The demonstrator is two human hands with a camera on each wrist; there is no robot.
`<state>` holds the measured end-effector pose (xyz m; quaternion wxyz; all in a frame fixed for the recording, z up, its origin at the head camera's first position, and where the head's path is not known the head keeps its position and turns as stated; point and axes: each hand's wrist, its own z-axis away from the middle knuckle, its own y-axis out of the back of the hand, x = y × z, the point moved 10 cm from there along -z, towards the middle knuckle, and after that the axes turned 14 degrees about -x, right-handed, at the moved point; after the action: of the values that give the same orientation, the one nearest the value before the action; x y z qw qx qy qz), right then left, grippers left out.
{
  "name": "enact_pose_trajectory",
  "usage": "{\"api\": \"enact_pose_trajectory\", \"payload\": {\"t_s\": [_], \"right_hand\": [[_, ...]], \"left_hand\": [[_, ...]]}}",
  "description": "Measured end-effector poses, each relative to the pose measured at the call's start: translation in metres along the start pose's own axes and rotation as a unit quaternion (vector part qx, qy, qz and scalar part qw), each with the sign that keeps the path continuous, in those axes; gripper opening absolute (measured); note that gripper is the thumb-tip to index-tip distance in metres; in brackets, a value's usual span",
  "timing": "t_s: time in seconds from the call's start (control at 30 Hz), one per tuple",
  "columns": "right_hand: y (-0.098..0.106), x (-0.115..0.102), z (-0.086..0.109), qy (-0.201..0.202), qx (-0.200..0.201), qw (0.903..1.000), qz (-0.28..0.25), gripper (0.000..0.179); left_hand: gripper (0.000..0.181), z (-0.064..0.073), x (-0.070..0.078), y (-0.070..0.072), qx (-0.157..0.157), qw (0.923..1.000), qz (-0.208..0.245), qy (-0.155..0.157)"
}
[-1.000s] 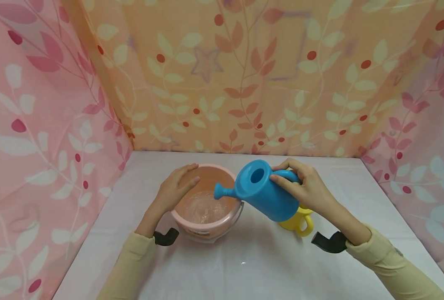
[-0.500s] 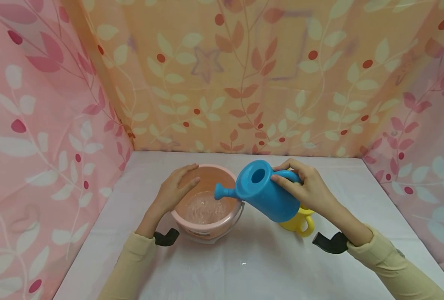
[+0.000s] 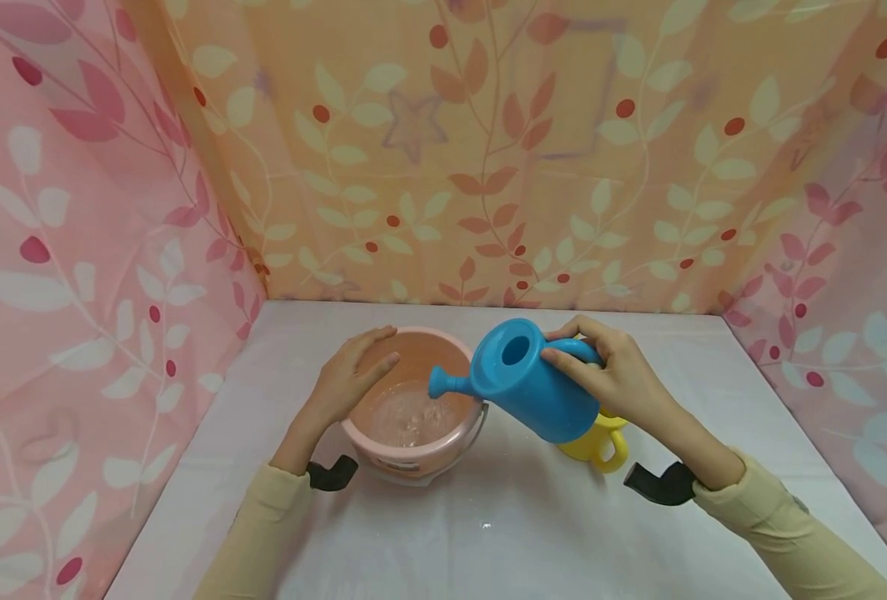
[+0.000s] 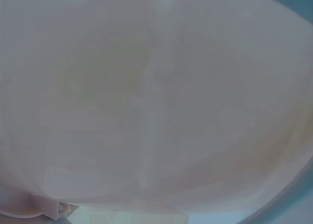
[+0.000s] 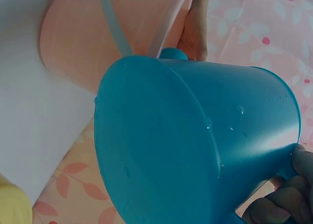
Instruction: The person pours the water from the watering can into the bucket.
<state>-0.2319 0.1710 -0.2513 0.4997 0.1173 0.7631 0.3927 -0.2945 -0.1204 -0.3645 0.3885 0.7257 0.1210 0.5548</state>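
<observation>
My right hand is clamping its fingers round the handle of a blue watering can, tilted and beaded with droplets; my left hand is lying over the left side of a pink bucket, thumb apart from fingers. The spout is reaching over water inside; were wet plastic slipping, I could be spilling onto the white table. A yellow mug is standing partly behind; beyond, a leafy curtain is hanging.
</observation>
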Motion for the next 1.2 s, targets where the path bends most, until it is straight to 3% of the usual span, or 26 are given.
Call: {"api": "enact_pose_trajectory", "payload": {"t_s": [1.2], "right_hand": [[-0.0009,0.0005,0.001,-0.008,-0.002,0.9999,-0.005,0.019]], "left_hand": [[0.053,0.0003,-0.0012,-0.0015,-0.002,1.0,0.004,-0.001]]}}
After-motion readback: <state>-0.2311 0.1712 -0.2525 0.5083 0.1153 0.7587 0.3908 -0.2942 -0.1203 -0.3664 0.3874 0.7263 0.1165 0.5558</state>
